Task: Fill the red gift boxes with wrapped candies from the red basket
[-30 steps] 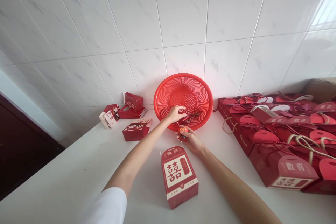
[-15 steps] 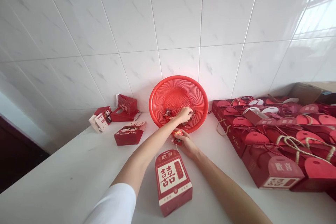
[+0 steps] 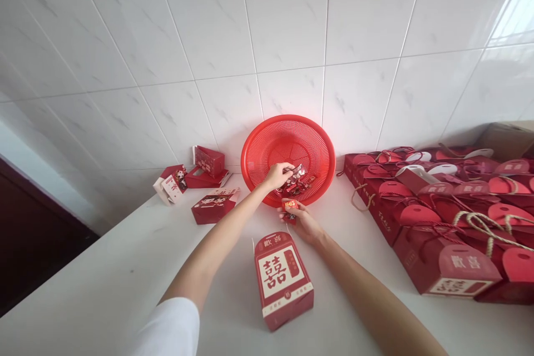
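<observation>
A red plastic basket point(image 3: 267, 147) leans tilted against the wall, with several wrapped candies point(image 3: 306, 184) low inside it. My left hand point(image 3: 278, 175) reaches over its rim, fingers pinched on a dark red candy packet point(image 3: 297, 172). Just below the front rim, my right hand point(image 3: 305, 223) is closed around red wrapped candies point(image 3: 289, 205); how many is hidden by the fingers. A red gift box point(image 3: 281, 283) with white label and large characters lies on the table in front of my hands, its top end towards the basket.
Rows of red gift boxes point(image 3: 463, 256) with rope handles fill the right side. To the left stand a small red box point(image 3: 213, 206), a red and white box point(image 3: 171, 183) and stacked red boxes point(image 3: 208, 164). A tiled wall point(image 3: 225, 117) bounds the white table point(image 3: 167, 267).
My left hand has drawn back slightly left within the basket, and the dark red packet now shows plainly in its fingers. My right hand keeps its candies. The view has shifted a little.
</observation>
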